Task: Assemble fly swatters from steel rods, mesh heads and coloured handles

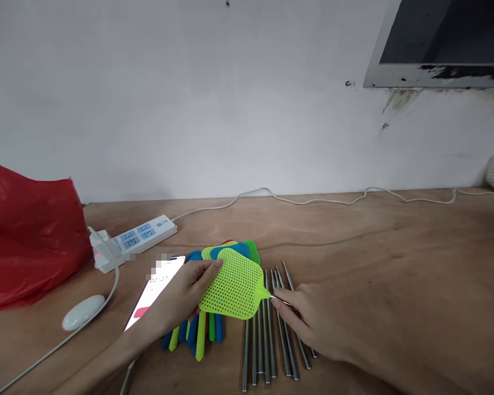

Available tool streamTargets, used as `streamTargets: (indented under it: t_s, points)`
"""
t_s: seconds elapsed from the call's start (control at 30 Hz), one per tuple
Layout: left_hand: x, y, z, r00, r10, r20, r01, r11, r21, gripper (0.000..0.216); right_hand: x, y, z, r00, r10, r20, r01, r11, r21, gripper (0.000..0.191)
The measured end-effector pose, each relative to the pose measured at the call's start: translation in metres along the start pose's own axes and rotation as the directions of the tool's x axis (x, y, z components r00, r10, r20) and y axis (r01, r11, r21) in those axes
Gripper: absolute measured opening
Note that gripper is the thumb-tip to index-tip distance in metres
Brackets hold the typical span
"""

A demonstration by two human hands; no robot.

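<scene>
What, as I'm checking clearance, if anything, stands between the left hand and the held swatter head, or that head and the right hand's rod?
Nothing visible does: the left hand grips the yellow-green swatter head, and the metal rod in the right hand appears to meet its neck.

Bare left hand (189, 288) and right hand (315, 318), slender fingers (290, 318), bare forearms (132, 343), the right too blurry for certainty.

1 red bag (28, 236) beside 1 power strip (161, 232).
</scene>
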State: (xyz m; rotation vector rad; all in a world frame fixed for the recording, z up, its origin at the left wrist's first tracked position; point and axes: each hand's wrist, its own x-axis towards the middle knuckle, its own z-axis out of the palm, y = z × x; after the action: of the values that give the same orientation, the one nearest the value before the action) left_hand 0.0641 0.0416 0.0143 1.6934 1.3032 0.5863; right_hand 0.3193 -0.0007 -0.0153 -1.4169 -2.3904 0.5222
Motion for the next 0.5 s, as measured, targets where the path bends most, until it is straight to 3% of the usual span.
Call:
streamTargets:
  t_s: [0.1, 0.23, 0.3, 0.4, 0.5]
  points:
    - [0.006, -0.005, -0.005, 0.997, 0.061, -0.039, -0.058, 0.997, 0.054, 0.046, 0.001, 0.007, 0.007, 0.995, -0.055, -0.082, 0.043, 0.989, -0.141, 0.028]
    - [0.011, -0.015, -0.018, 0.998, 0.038, -0.053, -0.038, 0.999, 0.016, 0.048, 0.004, 0.020, 0.010, 0.968, -0.036, -0.247, 0.011, 0.995, -0.101, 0.026]
    - [0.009, -0.015, -0.021, 0.999, 0.007, -0.040, -0.008, 1.000, -0.018, 0.047, 0.005, 0.023, 0.008, 0.967, 0.027, -0.252, -0.028, 1.000, 0.001, 0.030]
    - [0.002, -0.010, -0.015, 0.999, 0.052, 0.003, -0.052, 0.998, -0.021, 0.047, 0.008, 0.021, 0.001, 0.978, 0.123, -0.166, -0.077, 0.962, 0.261, 0.039]
    - [-0.002, -0.004, -0.001, 0.989, 0.107, 0.098, -0.111, 0.993, 0.033, 0.048, 0.010, 0.015, -0.007, 0.992, 0.127, 0.012, -0.107, 0.777, 0.620, 0.042]
